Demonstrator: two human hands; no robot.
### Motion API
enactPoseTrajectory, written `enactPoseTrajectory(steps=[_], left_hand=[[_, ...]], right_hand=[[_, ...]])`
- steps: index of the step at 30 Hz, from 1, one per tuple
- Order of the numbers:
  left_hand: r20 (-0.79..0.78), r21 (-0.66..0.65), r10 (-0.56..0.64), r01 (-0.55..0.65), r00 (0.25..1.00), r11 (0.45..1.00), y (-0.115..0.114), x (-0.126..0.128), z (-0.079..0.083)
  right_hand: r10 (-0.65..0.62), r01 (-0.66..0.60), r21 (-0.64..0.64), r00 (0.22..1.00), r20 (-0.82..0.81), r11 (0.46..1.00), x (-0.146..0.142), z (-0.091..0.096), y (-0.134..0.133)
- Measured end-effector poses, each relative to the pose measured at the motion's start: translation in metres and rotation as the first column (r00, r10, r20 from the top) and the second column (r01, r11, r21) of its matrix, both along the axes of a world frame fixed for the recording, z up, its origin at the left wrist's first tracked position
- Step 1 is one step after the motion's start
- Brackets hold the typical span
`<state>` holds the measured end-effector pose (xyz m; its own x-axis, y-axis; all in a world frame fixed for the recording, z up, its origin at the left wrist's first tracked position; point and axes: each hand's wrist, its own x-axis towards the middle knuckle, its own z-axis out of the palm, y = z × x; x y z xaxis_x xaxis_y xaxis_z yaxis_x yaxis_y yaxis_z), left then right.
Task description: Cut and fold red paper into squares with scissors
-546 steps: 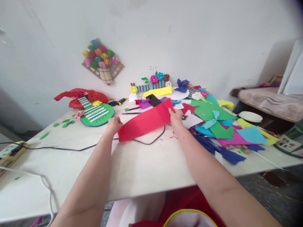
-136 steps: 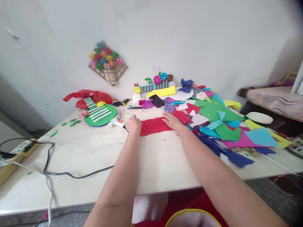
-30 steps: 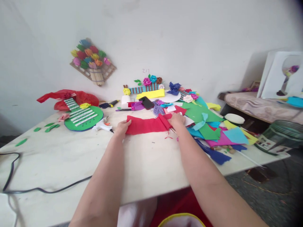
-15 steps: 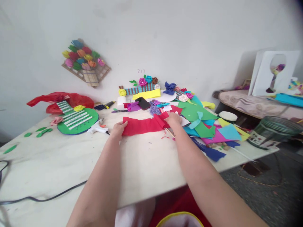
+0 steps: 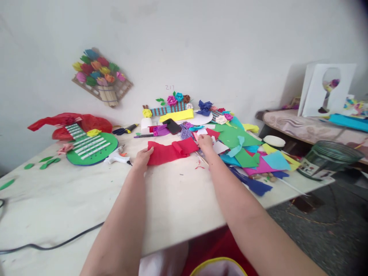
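Paper [image 5: 162, 153], red and creased, sat pinched in the left hand [image 5: 143, 157]; by its other end was the right hand [image 5: 206, 143], grip unclear!

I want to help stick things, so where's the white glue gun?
In the head view, the white glue gun lies on the table left of centre, between the green guitar and the left hand, which holds the red paper.
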<state>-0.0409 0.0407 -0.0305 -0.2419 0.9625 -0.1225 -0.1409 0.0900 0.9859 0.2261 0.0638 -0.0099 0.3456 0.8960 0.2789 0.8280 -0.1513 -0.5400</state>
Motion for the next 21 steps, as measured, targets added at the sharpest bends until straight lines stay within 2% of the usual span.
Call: enactPoseTrajectory(steps=[3, 6, 13, 17, 21], left_hand=[[-0.007, -0.005, -0.002, 0.002, 1.000, 1.000, 0.001, 0.000, -0.001], [0.000, -0.009, 0.003, -0.003, 1.000, 1.000, 0.001, 0.001, -0.001], [0.000, -0.013, 0.002, -0.002, 1.000, 1.000, 0.000, 0.001, 0.000], [-0.031, -0.020, 0.010, -0.011, 0.999, 1.000, 0.002, 0.000, -0.002], [-0.028, -0.012, 0.007, -0.008, 1.000, 1.000, 0.004, -0.001, -0.004]], right_hand=[[-0.051, 0.056, -0.046, 0.993, 0.107, 0.997, 0.007, 0.004, -0.005], [-0.060, 0.104, -0.178, 0.970, 0.234, 0.978, 0.012, 0.007, -0.008], [0.062, 0.052, -0.320, 0.940, 0.335, 0.946, 0.006, 0.010, -0.013], [0.118, 0.025, -0.333, 0.909, 0.401, 0.943, 0.004, 0.012, -0.016], [0.109, 0.021, -0.281, 0.891, 0.440, 0.960, 0.004, 0.009, -0.016]])
